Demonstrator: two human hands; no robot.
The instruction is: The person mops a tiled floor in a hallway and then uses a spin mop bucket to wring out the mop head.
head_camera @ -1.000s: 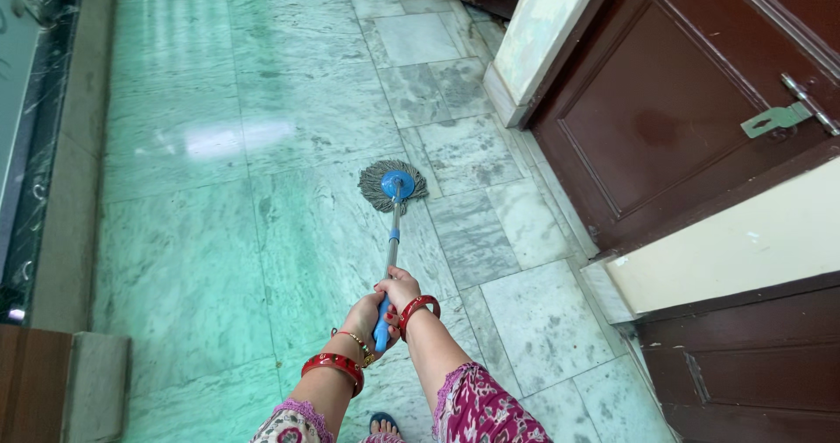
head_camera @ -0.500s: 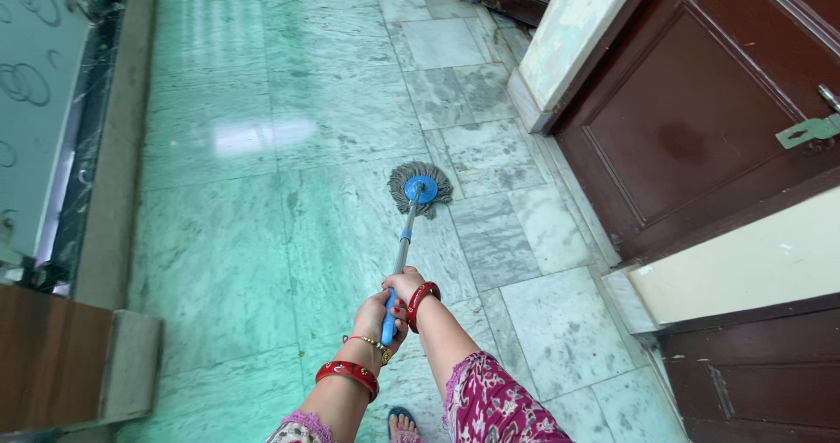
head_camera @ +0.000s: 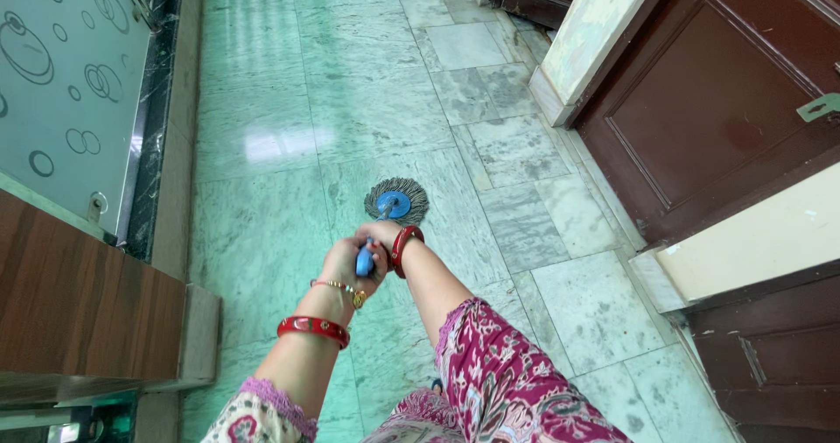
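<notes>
Both my left hand [head_camera: 343, 263] and right hand [head_camera: 381, 235] wrap tight around the mop's blue handle [head_camera: 364, 262]. Its stringy mop head [head_camera: 395, 201] rests on the marble floor [head_camera: 262, 198] ahead; light, stiff pole, soft floppy strands.

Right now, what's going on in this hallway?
A person is mopping a marble floor. Both hands grip the blue handle end of a mop: the left hand lower, the right hand just above it. The grey string mop head rests flat on the tiles, close in front of the hands. Brown wooden doors line the right side.
</notes>
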